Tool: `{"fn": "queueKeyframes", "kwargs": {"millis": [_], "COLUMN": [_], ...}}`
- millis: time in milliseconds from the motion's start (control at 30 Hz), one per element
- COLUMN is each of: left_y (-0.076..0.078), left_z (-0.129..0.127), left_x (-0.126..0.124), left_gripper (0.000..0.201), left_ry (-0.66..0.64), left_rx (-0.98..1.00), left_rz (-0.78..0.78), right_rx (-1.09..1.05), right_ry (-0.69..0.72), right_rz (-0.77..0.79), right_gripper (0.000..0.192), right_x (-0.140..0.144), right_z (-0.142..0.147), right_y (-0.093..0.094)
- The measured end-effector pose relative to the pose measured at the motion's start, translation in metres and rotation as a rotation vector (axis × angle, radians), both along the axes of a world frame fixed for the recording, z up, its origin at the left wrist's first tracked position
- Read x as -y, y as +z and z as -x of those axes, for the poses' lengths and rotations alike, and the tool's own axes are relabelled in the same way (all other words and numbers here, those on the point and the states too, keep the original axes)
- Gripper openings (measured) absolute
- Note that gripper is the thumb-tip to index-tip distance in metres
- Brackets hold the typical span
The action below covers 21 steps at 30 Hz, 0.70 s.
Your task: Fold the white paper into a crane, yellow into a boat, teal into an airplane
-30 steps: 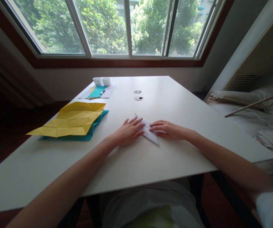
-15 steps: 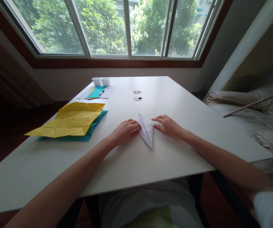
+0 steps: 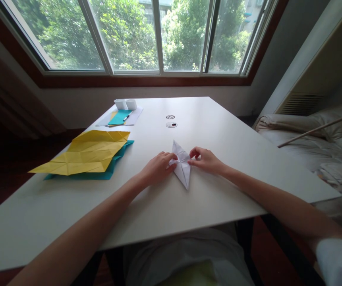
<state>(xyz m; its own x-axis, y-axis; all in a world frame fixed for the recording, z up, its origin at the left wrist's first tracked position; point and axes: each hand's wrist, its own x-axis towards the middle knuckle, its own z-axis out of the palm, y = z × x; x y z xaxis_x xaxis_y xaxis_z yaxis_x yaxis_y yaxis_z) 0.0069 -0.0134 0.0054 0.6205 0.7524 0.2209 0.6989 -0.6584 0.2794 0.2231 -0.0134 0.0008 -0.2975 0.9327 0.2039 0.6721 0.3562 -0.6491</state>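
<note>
1. Nearest: both forearms reach over the table edge toward its middle.
2. Left hand: fingers curled narrow, tips pinching the left edge of the white fold.
3. Right hand: likewise narrow, thumb and forefinger nipping the fold's right edge. Whether they lift a flap or only press it flat cannot be told from here.
4. Fold: a long kite shape flat on the table between the hands, one point toward the person, the other away.
5. Judgement: for a clean crease, both pinches should stay level on either side of the centre line, with the near point held still.
6. Further left: yellow sheet, creased, lying on a teal sheet.
7. Far: two grommets; papers with a pen; two white cups near the window.
</note>
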Motion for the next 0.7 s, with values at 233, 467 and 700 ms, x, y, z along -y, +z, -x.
{"fn": "queueKeyframes", "kwargs": {"millis": [233,467,700], "left_y": [0.006,0.014,0.02], "left_z": [-0.012,-0.022,-0.022], "left_x": [0.012,0.027,0.031], "left_gripper": [0.03,0.047,0.028], "left_ry": [0.106,0.238,0.387], "left_rx": [0.029,-0.119,-0.136], "left_rz": [0.069,-0.067,-0.061], "right_rx": [-0.192,-0.314,-0.365], "right_ry": [0.039,0.12,0.177], "right_rz": [0.089,0.072,0.063], "right_gripper": [0.016,0.018,0.019], "right_x": [-0.003,-0.004,-0.002], "right_z": [-0.001,0.003,0.003], "right_y": [-0.003,-0.002,0.001]}}
